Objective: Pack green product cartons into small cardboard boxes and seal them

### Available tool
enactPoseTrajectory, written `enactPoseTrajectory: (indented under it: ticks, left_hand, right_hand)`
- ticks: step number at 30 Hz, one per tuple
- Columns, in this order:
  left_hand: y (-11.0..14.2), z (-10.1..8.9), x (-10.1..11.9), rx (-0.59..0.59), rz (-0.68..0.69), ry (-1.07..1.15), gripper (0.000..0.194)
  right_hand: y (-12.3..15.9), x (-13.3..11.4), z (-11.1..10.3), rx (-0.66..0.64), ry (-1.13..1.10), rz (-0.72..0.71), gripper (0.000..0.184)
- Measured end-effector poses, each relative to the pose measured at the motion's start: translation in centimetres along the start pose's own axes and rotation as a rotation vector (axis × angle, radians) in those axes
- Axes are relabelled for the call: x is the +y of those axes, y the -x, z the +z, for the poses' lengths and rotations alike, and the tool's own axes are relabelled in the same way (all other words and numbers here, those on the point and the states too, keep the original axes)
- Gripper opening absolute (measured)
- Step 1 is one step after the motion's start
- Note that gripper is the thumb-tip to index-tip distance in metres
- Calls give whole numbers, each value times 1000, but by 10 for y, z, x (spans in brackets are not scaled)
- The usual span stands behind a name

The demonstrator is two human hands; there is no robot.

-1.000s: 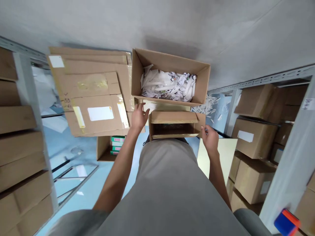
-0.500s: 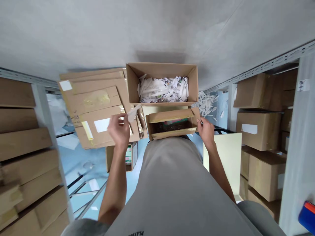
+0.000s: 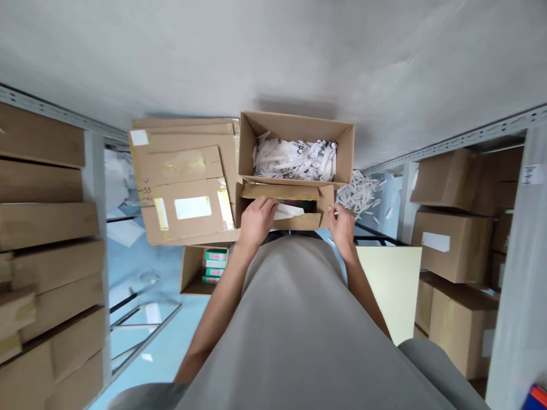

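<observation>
A narrow cardboard box (image 3: 305, 222) with raised flaps is in front of my body, and dark and coloured contents show partly inside. My left hand (image 3: 257, 221) is closed on a white piece of paper (image 3: 289, 211) that lies across the box's opening. At the box's right end, my right hand (image 3: 342, 225) pinches the edge of the end flap (image 3: 327, 204). Just behind stands a larger open carton (image 3: 294, 118), filled with crumpled and shredded white paper (image 3: 294, 159).
Flattened cardboard (image 3: 183, 171) is stacked on the left. Below it an open box (image 3: 191, 270) holds several green-and-white packs (image 3: 216, 264). Paper shreds (image 3: 361, 193) lie to the right. Shelves of cartons (image 3: 47, 225) flank both sides, near a pale yellow panel (image 3: 388, 290).
My left hand has moved right with the white paper, from above the flattened cardboard to the narrow box's opening. My right hand stays at the box's right end. The view has shifted slightly.
</observation>
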State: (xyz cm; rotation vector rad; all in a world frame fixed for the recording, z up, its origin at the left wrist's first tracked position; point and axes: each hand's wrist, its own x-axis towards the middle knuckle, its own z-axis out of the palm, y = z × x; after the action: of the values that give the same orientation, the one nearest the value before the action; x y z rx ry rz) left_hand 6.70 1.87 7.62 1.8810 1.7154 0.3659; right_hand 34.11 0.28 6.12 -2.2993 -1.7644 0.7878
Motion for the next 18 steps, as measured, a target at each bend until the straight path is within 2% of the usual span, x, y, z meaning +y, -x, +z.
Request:
enactPoseTrajectory:
  ticks: [3, 5, 9, 12, 15, 18]
  left_hand:
    - [-1, -1, -6, 91, 4, -20, 30]
    - [-1, -6, -10, 87, 29, -40, 31]
    - [-2, -5, -18, -165, 95, -89, 27]
    - [0, 2, -20, -273, 45, -101, 31]
    - [5, 4, -16, -234, 6, -75, 36]
    - [9, 0, -13, -181, 73, -64, 54]
  right_hand:
    - [1, 1, -4, -50, -19, -22, 28]
    - [1, 0, -7, -75, -18, -33, 26]
    - [-3, -10, -14, -81, 9, -30, 24]
    - [-16, -23, -27, 10, 22, -70, 29]
    - [-53, -40, -40, 76, 40, -180, 33]
    - [-121, -57, -36, 13, 98, -320, 31]
